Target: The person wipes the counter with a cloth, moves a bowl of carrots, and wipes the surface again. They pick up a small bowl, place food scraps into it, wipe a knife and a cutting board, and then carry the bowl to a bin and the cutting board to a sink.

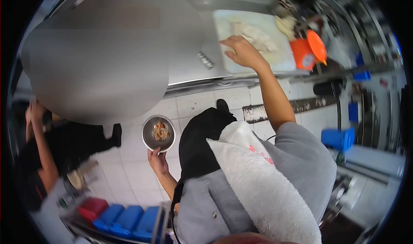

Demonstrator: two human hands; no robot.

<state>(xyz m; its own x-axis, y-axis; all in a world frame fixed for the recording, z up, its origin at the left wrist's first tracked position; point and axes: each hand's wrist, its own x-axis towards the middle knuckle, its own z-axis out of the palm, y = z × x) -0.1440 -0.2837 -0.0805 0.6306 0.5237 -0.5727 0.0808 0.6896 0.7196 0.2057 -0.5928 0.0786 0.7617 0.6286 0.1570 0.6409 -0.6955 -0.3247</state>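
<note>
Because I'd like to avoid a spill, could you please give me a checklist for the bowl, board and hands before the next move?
1. Bowl gripped: ok, the left hand holds its rim.
2. Chopped food contained: ok, it sits inside the bowl.
3. Bowl over the counter: not ok, it is held off to the side.
4. Pale food on the cutting board: ok.
5. Right hand free: ok, nothing visible in it.
6. Right hand clear of the board: cannot tell.
</note>
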